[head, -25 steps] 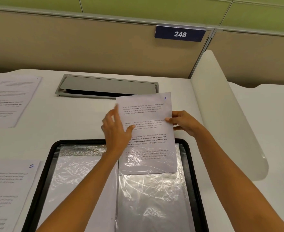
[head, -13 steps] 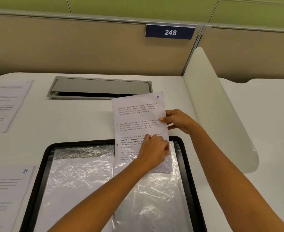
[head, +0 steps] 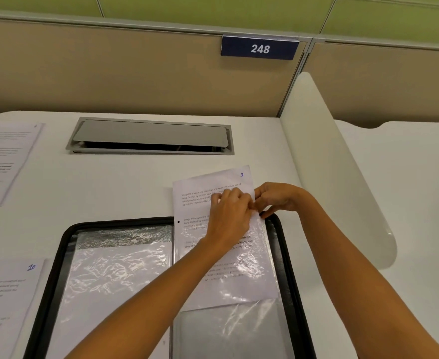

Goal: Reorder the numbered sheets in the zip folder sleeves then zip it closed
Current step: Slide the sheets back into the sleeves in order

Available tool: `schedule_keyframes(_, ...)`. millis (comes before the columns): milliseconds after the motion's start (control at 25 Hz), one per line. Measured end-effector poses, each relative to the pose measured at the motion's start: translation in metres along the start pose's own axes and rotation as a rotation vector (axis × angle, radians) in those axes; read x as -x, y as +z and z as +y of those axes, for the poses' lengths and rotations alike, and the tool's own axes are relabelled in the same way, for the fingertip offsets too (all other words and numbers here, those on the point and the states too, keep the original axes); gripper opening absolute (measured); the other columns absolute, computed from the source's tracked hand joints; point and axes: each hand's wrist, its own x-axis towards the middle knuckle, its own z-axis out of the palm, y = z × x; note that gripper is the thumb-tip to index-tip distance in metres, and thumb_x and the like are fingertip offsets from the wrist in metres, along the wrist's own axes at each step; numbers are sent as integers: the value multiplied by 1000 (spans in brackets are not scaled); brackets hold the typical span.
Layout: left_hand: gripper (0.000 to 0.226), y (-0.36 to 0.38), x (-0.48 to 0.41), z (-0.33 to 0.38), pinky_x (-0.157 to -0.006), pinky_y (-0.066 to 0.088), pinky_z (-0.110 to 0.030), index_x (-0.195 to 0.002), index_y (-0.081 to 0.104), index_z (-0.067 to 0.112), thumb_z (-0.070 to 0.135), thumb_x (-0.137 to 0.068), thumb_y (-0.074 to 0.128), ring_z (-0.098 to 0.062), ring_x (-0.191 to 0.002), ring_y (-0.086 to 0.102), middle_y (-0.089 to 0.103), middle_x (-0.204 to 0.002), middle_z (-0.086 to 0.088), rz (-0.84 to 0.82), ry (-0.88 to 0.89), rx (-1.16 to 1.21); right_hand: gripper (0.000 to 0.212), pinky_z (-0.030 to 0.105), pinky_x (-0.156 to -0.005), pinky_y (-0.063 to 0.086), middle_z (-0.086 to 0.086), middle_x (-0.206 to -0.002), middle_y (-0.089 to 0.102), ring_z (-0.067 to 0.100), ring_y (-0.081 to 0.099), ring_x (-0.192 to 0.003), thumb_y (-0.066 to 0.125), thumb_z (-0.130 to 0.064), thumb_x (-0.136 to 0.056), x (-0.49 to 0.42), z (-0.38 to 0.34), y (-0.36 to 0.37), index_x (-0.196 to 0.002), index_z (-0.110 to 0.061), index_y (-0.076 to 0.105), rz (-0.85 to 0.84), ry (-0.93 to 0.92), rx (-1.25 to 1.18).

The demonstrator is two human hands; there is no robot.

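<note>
Both left hand (head: 228, 216) and right hand (head: 278, 198), fingers curled, pinch the right edge of sheet 3 (head: 197, 211).

White desk (head: 109, 182), tan partition (head: 109, 71)

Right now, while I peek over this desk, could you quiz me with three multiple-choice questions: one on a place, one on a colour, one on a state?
1. Where is sheet 10? A) on the desk, left of the folder; B) inside a sleeve; C) on the floor.
2. What colour is the folder's rim? A) red; B) black; C) green.
3. How is sheet 3? A) fully sleeved; B) crumpled; C) partly in the right sleeve, top sticking out.
Answers: 1 A, it lies flat beside the folder's left edge; 2 B, the border is black; 3 C, its top juts past the folder's far edge.
</note>
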Motion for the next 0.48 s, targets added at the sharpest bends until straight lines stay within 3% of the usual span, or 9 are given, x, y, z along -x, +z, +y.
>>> schedule_keyframes(120, 35, -13, -13, -32, -100, 32, -38, -123, 55, 23, 29, -90, 63, -19, -117, 45, 51, -126, 0, 83, -124, 11, 24, 31, -78, 57, 6, -94, 74, 18, 69, -87, 71, -7, -84, 0, 1, -2, -108, 0, 69, -13, 50, 32)
schedule_keyframes(280, 54, -29, -35, -86, -110, 20, -42, -146, 33, 21, 33, -97, 52, -22, -135, 31, 39, -146, -2, -228, -238, -47, 34, 30, -76, 56, 6, -100, 74, 16, 69, -85, 73, -9, -84, -3, 0, -1, -115, 1, 66, -10, 53, 25)
schedule_keyframes(360, 46, -32, -40, -104, -108, 20, -42, -143, 39, 22, 32, -99, 48, -22, -129, 39, 49, -140, -2, -324, -242, 1, 32, 31, -78, 56, 7, -104, 73, 17, 68, -88, 74, -13, -84, -5, -2, -1, -114, -4, 69, 12, 41, 5)
schedule_keyframes(480, 25, -35, -42, -116, -101, 24, -39, -121, 60, 24, 31, -99, 51, -20, -111, 56, 66, -117, 2, -294, -295, 123, 28, 32, -79, 56, 8, -106, 73, 20, 68, -90, 72, -20, -86, -8, -5, 0, -112, -9, 69, 120, -13, -78)
